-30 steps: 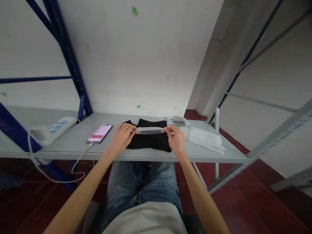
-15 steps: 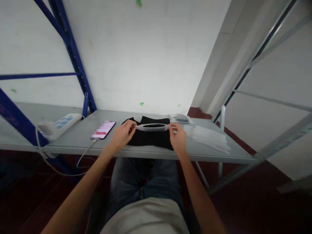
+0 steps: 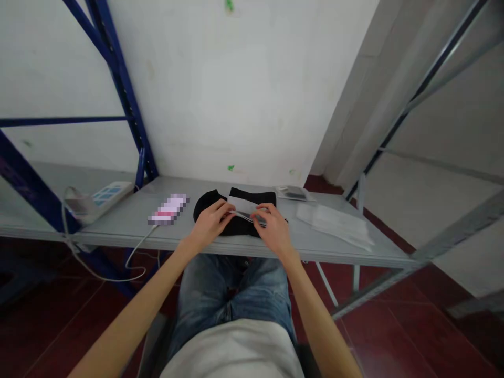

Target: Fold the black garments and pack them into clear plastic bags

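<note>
Pouch [image 3: 241, 203], white, sits between the hands above black cloth [image 3: 254, 196], on the counter [image 3: 232, 247] near its front edge. Long axis runs roughly side to side, near-parallel to that edge, right end tipped slightly toward the person. Left hand [image 3: 211, 220] grip pinched on the left end, right hand [image 3: 275, 228] grip pinched near the right end; neither clearly nearer. White bags [image 3: 336, 224] lie apart, toward the right edge.

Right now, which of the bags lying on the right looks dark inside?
The small bag close to the wall; the others, the white bags, look pale all over.
</note>
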`<state>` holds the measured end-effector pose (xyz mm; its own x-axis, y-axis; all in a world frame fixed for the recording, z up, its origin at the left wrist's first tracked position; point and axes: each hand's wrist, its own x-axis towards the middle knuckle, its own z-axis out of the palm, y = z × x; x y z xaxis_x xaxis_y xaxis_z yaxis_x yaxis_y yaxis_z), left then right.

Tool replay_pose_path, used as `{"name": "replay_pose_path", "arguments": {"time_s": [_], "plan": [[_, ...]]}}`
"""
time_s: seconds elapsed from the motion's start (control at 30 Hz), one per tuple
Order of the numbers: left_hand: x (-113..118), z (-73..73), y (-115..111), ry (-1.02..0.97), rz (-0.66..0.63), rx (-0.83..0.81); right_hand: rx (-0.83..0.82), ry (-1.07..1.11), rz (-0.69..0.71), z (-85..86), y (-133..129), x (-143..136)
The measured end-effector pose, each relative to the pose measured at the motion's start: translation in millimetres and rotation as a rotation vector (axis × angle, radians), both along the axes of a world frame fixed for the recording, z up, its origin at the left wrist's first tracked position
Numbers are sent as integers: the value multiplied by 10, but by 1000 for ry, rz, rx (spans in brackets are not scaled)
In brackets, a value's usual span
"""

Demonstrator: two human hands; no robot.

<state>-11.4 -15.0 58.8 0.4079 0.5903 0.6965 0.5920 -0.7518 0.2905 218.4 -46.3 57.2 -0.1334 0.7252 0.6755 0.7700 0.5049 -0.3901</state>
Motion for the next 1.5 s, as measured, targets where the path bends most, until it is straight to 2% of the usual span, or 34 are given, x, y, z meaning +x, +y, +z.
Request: {"name": "replay_pose_path", "arguments": {"time_s": [0.53,0.7,0.97,1.27,1.4,1.5], "plan": [[-18,26,11,-4,47,7,-30,-133,99,49,-7,132],[-18,28,11,5,29,27,-3,-181,72,13,35,147],[2,32,11,-5,-22,47,48,-274,-56,-28,37,71],[31,13,-15,51,-51,56,-21,-435,-44,-108,120,30],[23,7,-4,33,-39,46,32,-401,-62,-122,228,4],[-22,4,14,27,-22,14,95,-347,-25,-114,279,-5]]}}
